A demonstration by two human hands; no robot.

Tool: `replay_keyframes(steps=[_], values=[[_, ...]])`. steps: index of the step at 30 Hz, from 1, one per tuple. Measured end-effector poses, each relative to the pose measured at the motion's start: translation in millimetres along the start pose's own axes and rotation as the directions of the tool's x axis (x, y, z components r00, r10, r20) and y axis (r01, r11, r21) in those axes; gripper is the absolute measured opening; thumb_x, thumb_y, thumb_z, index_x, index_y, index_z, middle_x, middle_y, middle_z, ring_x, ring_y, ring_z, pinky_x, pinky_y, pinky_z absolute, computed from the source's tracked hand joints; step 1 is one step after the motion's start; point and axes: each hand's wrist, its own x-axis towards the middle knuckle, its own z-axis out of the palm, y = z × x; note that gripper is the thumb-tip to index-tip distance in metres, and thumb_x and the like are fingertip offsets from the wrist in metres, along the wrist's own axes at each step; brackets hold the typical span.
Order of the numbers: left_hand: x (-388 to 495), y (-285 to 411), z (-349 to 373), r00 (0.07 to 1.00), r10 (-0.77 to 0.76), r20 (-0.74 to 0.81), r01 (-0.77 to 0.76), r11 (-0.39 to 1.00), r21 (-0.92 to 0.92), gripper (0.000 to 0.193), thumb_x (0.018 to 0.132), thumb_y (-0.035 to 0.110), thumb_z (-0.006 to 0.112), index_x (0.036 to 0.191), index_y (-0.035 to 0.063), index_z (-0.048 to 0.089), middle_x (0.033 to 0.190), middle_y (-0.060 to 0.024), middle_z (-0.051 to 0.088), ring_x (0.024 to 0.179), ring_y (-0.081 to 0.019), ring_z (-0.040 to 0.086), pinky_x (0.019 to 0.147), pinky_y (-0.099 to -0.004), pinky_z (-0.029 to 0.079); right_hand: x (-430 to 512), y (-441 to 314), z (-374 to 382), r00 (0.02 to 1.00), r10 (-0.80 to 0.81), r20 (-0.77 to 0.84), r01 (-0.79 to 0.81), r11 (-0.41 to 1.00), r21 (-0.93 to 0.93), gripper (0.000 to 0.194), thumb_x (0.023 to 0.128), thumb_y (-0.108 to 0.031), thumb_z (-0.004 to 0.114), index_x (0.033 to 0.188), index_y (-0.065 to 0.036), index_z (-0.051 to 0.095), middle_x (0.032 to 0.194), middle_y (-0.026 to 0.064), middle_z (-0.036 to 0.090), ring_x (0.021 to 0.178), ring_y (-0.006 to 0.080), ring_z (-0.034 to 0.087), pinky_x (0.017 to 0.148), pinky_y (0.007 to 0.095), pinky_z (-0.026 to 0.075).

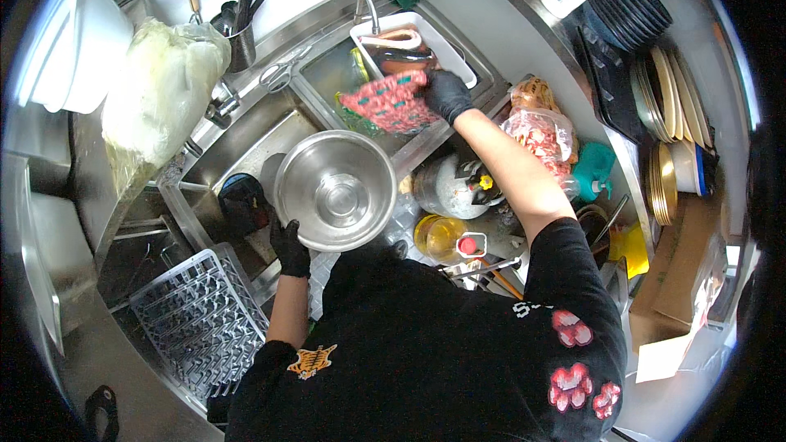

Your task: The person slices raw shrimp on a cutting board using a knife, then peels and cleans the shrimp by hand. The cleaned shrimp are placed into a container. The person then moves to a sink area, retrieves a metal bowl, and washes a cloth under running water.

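Note:
My left hand, in a black glove, grips the rim of a round stainless steel bowl at its lower left. Nothing shows inside the bowl, which is held over the edge of a steel sink. In a black glove too, my right hand holds a red and green patterned cloth, slightly blurred. This cloth hangs over a sink basin beside a white plastic tub, which stands under a curved faucet and holds dark liquid and some items.
A grey dish rack stands at the lower left. A gas cylinder and a jug of yellow oil are below my right forearm. Stacked dark plates fill the right shelf. A filled plastic bag sits at the upper left.

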Motion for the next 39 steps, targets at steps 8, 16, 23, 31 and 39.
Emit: replay_keyframes(steps=[8,16,23,31,39], values=[[-3,-32,70,0.932,0.263,0.251,-0.347,0.849,0.399,0.058,0.082,0.004,0.061,0.138,-0.0061,0.049,0.133,-0.0155,0.058,0.119,-0.0293,0.056,0.105,-0.0396,0.042,12,-52,-118,0.978,0.021,-0.208,-0.039,0.996,-0.083,0.028,0.076,-0.025,0.072,0.100,-0.009,0.073,0.103,0.0196,0.070,0.096,0.0386,0.067,0.087,0.0460,0.053],[-11,-59,113,0.951,0.252,0.181,-0.299,0.897,0.324,0.047,0.088,-0.003,0.059,0.134,-0.0032,0.054,0.127,-0.0148,0.063,0.115,-0.0237,0.060,0.101,-0.0363,0.045,38,-65,-138,0.891,-0.196,-0.410,0.114,0.970,-0.216,0.022,0.082,-0.021,0.063,0.101,-0.014,0.073,0.102,0.0187,0.069,0.094,0.0381,0.067,0.085,0.0466,0.053],[-4,-43,100,0.991,0.107,0.085,-0.132,0.909,0.395,0.030,0.097,0.013,0.059,0.122,-0.0018,0.059,0.105,-0.0134,0.067,0.087,-0.0190,0.064,0.080,-0.0324,0.052,78,-113,-113,0.866,-0.370,-0.337,0.308,0.925,-0.224,0.025,0.081,-0.015,0.066,0.106,-0.014,0.072,0.101,0.0179,0.069,0.094,0.0388,0.066,0.083,0.0453,0.053],[102,42,3,0.978,-0.200,-0.054,0.185,0.962,-0.200,0.040,0.096,0.038,0.056,0.125,0.0105,0.061,0.116,-0.0085,0.066,0.106,-0.0233,0.062,0.089,-0.0399,0.048,70,-203,-22,0.643,-0.717,-0.271,0.751,0.660,0.035,0.030,0.078,-0.006,0.066,0.108,-0.011,0.071,0.105,0.0170,0.069,0.101,0.0370,0.066,0.088,0.0423,0.053],[154,141,-4,0.995,-0.097,0.024,0.056,0.744,0.666,0.069,0.092,0.057,0.054,0.147,0.0149,0.047,0.151,-0.0096,0.044,0.137,-0.0294,0.039,0.111,-0.0439,0.031,64,-280,86,0.620,-0.781,-0.079,0.749,0.560,0.354,0.036,0.082,-0.012,0.069,0.116,-0.002,0.064,0.116,0.0228,0.066,0.111,0.0398,0.061,0.096,0.0450,0.048]])
